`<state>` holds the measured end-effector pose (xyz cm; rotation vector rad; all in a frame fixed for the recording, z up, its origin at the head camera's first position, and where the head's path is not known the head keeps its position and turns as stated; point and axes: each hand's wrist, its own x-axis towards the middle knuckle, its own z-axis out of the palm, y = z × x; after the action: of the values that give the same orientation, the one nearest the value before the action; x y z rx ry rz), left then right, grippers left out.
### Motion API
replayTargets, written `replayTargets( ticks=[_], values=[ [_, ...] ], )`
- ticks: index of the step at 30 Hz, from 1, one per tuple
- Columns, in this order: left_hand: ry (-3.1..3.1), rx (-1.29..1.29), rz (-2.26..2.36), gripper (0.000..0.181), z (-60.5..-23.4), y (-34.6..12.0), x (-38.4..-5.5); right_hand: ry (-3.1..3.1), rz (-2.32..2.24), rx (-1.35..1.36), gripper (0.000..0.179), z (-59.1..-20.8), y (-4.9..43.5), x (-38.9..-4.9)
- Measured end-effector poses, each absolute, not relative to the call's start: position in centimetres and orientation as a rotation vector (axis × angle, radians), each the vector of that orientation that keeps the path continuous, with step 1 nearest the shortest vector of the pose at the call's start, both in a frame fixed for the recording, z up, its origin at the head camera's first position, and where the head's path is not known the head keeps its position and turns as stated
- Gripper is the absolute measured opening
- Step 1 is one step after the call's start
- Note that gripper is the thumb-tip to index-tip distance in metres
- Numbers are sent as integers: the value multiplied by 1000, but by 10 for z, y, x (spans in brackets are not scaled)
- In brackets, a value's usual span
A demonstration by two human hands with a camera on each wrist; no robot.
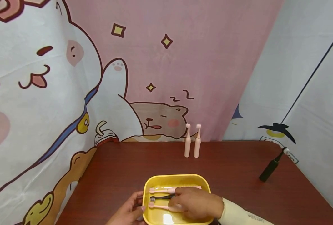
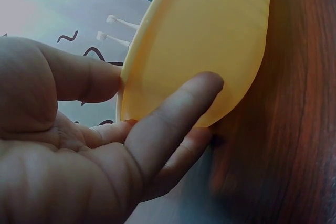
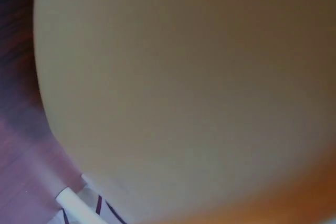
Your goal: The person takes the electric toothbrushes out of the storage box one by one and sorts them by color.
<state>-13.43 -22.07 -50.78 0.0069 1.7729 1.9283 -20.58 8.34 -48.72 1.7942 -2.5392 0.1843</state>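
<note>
A yellow tray (image 1: 148, 215) stands at the table's front edge. My left hand (image 1: 132, 207) grips its left wall; in the left wrist view the thumb meets the rim and a finger lies along the outer wall (image 2: 210, 40). Inside lie a pink electric toothbrush (image 1: 162, 190), a black one (image 1: 161, 197) and another pink one (image 1: 159, 206), side by side with their heads to the left. My right hand (image 1: 193, 201) reaches in over their handles, thumb and forefinger on either side of the black one. I cannot tell whether the fingers hold it. The tray wall (image 3: 184, 87) fills the right wrist view.
Two pink electric toothbrushes (image 1: 187, 145) stand upright at the back of the brown table (image 1: 127, 168). A dark electric toothbrush (image 1: 270, 168) stands at the right. Behind the table hangs a cartoon-printed cloth (image 1: 205, 62).
</note>
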Motion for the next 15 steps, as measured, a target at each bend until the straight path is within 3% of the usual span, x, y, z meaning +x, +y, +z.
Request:
replayTargets(
  ticks=[15],
  values=[
    [1794, 7, 1917, 61, -511, -222, -135, -2431, 321, 1938, 37, -489, 79, -204]
  ],
)
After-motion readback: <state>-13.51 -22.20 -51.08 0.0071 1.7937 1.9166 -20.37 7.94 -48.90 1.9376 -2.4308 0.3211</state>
